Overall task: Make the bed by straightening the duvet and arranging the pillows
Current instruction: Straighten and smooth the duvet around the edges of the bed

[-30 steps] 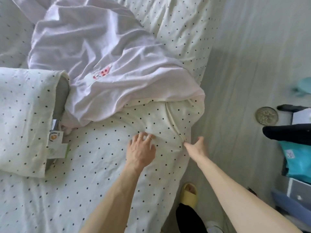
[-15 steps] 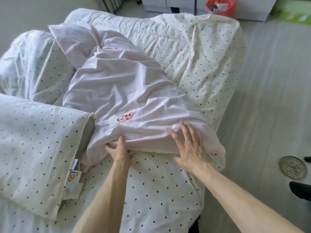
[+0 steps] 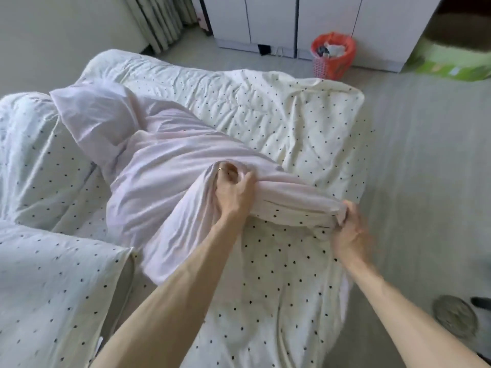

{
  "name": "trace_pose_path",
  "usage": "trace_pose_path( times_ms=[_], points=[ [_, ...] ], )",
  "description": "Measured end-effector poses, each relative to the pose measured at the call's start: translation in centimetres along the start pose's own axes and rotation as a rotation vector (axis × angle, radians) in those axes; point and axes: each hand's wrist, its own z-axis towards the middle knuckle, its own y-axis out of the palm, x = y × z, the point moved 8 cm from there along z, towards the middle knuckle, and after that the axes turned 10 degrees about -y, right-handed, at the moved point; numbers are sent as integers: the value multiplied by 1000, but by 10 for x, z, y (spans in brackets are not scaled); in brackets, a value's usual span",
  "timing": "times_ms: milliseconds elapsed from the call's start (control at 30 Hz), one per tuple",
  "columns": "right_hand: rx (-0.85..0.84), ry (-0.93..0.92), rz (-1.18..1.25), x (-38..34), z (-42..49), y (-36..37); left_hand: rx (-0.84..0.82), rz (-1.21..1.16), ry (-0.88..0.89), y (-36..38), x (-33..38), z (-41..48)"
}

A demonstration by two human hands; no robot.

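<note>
Pink duvet (image 3: 164, 181) lies bunched on the bed (image 3: 279, 274), trailing toward 10 o'clock. Left hand (image 3: 233, 192) has its grip closed on a fold at centre; right hand (image 3: 348, 229) clutches the duvet's end at 3 o'clock, by the bed edge. Dotted pillow (image 3: 53, 288) at 8 o'clock; red bin (image 3: 333, 55) and white cabinets (image 3: 265, 19) at 1 o'clock across the grey floor (image 3: 425, 181).

Plain pale pink duvet (image 3: 159, 192) at centre; cream sheet (image 3: 287, 123) and lower-left pillow (image 3: 53, 293) with small black dots; orange-red bin (image 3: 345, 63) upper right; pale grey floor (image 3: 425, 181)
</note>
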Motion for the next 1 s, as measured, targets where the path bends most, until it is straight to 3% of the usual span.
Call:
trace_pose_path(
  times_ms=[100, 200, 267, 333, 467, 667, 700, 767, 833, 900, 933, 1000],
  points=[
    [94, 402, 258, 62, 21, -31, -353, 156, 432, 129, 110, -39],
    [134, 585, 357, 102, 29, -33, -616, 735, 831, 253, 155, -84],
    [89, 703, 324, 128, 23, -24, -603, 1151, 1032, 297, 138, -81],
    [37, 709, 301, 149, 18, -18, -528, 1407, 1152, 314, 113, -72],
    [-210, 623, 251, 168, 0, 3, -458, 1190, 1368, 298, 76, -89],
    [-164, 491, 535, 140, 15, 3, -153, 965, 809, 198, 3, -75],
    [-112, 487, 625, 133, 21, -2, -95, 941, 639, 181, -10, -64],
    [-82, 490, 798, 117, 30, -7, 6, 789, 128, 146, -46, -34],
    [-94, 518, 968, 101, 38, -12, 41, 393, -408, 130, -83, -20],
    [-142, 504, 1031, 87, 54, -16, -28, -76, -807, 145, -102, -16],
    [-175, 482, 1023, 77, 62, -23, -95, -232, -886, 156, -96, -15],
    [-194, 466, 944, 72, 86, -37, -123, -343, -844, 165, -73, 0]
  ],
)
